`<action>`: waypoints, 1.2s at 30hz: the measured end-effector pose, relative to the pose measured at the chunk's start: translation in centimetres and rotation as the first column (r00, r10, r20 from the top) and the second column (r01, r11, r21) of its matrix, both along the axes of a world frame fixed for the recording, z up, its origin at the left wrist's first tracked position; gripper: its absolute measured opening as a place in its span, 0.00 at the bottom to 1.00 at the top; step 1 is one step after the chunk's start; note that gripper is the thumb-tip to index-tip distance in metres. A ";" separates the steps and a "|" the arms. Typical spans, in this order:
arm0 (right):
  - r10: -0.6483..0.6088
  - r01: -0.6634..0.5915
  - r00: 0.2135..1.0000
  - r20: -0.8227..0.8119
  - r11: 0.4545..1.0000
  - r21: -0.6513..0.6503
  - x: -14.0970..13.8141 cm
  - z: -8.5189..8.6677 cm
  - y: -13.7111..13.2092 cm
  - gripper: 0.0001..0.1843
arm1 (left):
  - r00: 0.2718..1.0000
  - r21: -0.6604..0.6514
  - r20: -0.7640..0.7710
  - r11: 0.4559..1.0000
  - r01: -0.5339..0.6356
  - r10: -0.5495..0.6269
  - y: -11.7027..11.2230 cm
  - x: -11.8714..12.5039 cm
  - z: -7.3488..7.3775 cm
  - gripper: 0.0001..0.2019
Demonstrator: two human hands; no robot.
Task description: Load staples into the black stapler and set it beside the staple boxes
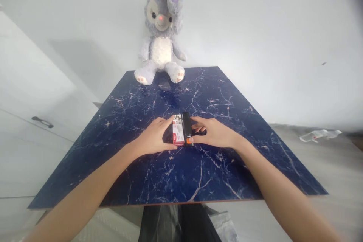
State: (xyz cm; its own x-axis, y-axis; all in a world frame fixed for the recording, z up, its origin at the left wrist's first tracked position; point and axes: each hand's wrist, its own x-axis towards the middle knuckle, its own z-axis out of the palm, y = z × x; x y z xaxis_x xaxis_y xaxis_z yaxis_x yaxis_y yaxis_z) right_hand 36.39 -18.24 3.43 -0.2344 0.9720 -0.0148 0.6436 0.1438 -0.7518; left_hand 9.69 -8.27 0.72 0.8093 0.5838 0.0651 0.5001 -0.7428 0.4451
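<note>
As the box (178,131) sits against the black tool (186,124) before the toy (162,51), my left hand (154,136) clamps the box, my right hand (216,133) the tool, seemingly keeping both aligned.

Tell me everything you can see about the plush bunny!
The plush bunny has fluffy pale grey fur, dark eyes, a pink nose, a smile, a white belly and pinkish foot pads. Purple shows on its ear. It sits upright, legs forward, on the far end of the blue marbled table; whether its back touches the wall is unclear.
</note>
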 end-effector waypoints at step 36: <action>-0.010 0.022 0.998 -0.064 0.981 0.193 -0.4 -3.8 1.9 0.52 | 1.000 0.041 -0.014 0.999 -0.015 0.016 -0.3 0.3 -0.9 0.54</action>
